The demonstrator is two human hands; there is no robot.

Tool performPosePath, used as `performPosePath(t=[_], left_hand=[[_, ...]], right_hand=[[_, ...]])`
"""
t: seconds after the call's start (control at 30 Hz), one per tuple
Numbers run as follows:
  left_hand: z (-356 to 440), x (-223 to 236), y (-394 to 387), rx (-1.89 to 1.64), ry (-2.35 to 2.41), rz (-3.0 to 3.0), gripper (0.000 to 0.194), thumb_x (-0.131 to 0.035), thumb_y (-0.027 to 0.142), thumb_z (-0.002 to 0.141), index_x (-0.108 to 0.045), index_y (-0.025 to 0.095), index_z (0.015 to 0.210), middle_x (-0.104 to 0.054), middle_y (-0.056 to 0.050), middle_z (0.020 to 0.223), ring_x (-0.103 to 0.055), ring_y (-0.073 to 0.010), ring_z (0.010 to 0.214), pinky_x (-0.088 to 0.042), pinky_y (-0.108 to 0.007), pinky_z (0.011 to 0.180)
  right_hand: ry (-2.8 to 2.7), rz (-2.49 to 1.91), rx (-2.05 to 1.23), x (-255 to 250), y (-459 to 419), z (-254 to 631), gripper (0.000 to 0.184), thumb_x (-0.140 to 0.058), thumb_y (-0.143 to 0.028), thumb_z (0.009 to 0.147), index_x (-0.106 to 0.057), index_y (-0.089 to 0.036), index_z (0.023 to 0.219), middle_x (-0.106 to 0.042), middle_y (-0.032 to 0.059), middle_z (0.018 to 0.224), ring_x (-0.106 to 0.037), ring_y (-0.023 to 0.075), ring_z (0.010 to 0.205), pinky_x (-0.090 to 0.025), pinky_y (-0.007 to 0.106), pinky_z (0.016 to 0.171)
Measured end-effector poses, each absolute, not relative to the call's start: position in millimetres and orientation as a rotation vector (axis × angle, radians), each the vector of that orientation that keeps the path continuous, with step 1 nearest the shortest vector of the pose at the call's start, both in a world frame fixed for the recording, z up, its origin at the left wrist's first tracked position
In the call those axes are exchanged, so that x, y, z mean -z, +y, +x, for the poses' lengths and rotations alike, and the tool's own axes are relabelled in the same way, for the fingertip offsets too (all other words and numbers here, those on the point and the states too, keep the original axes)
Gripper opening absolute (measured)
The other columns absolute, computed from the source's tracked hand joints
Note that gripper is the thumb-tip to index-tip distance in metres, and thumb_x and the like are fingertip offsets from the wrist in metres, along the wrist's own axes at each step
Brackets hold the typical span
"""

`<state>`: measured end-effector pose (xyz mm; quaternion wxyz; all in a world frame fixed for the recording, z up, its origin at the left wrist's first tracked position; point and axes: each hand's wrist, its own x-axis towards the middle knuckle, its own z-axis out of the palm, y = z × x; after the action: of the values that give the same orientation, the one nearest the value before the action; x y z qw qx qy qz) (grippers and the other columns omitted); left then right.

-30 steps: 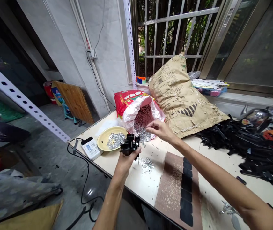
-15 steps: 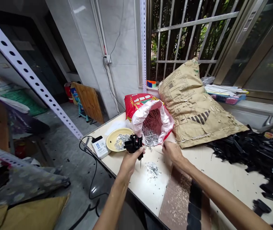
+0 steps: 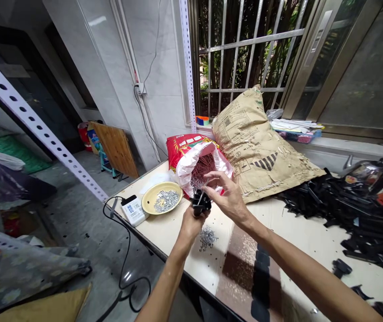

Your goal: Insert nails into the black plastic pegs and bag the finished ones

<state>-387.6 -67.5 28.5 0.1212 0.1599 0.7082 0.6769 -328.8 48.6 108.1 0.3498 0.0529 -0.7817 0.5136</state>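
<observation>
My left hand [image 3: 191,226] is closed around a black plastic part [image 3: 201,205], holding it above the table in front of the open bag. My right hand [image 3: 227,197] is right over that part, thumb and forefinger pinching a long thin metal screw [image 3: 203,189]. The screw slants down to the top of the part; how far it sits inside I cannot tell. Behind both hands lies the red bag [image 3: 175,147], its white lining [image 3: 186,167] rolled back around many long screws. A small pile of nuts [image 3: 208,238] lies on the table below my hands.
To the left are a yellow plate [image 3: 147,206] of small metal pieces and a white box [image 3: 134,212] with a black cable. A large brown sack [image 3: 245,134] leans by the window. Many black parts [image 3: 325,205] are heaped at right. A brown strip [image 3: 235,273] crosses the table's front.
My right hand has come from the tabletop beside the bag over to the black part, with a screw in its fingers. The part has tilted in my left hand. The camera view has shifted right.
</observation>
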Motion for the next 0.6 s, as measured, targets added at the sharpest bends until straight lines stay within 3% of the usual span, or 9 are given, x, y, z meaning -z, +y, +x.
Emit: performPosePath(t=[0.2, 0.37, 0.5, 0.6], left_hand=[[-384.5, -32.7, -67.5, -1.999, 1.813, 0.468, 0.021, -0.076, 0.024, 0.056, -0.062, 0.015, 0.070, -0.061, 0.000, 0.060, -0.053, -0.0138, 0.055, -0.041, -0.026, 0.055], [-387.7, -39.5, -72.7, -2.146, 1.729, 0.333, 0.030, -0.080, 0.029, 0.056, -0.064, 0.013, 0.076, -0.064, -0.002, 0.066, -0.059, -0.0147, 0.060, -0.045, -0.027, 0.059], [-386.2, -39.0, -70.4, -2.108, 1.847, 0.353, 0.033, -0.080, 0.034, 0.057, -0.065, 0.012, 0.075, -0.065, -0.003, 0.064, -0.059, -0.0152, 0.058, -0.044, -0.026, 0.055], [-381.5, -36.6, -60.7, -2.145, 1.725, 0.399, 0.044, -0.078, 0.038, 0.061, -0.066, 0.013, 0.095, -0.071, -0.007, 0.084, -0.065, -0.0191, 0.075, -0.049, -0.030, 0.069]], right_hand=[[-2.178, 0.195, -1.184, -102.5, 48.9, -326.7, 0.016, -0.058, -0.028, 0.085, -0.064, -0.024, 0.099, -0.067, 0.0020, 0.095, -0.060, 0.0169, 0.092, -0.044, 0.033, 0.087], [-2.040, 0.068, -1.258, -90.9, 63.6, -328.4, 0.029, -0.054, -0.036, 0.087, -0.060, -0.023, 0.112, -0.062, 0.0062, 0.113, -0.056, 0.0180, 0.104, -0.042, 0.033, 0.092], [-2.120, -0.129, -1.658, -58.4, 67.7, -335.3, 0.043, -0.051, -0.052, 0.085, -0.062, -0.016, 0.106, -0.065, 0.0086, 0.104, -0.058, 0.0203, 0.098, -0.046, 0.034, 0.086], [-2.070, -0.085, -2.152, -35.1, 57.9, -340.8, 0.055, -0.043, -0.064, 0.084, -0.063, -0.016, 0.102, -0.067, 0.0079, 0.094, -0.061, 0.0210, 0.094, -0.048, 0.034, 0.082]])
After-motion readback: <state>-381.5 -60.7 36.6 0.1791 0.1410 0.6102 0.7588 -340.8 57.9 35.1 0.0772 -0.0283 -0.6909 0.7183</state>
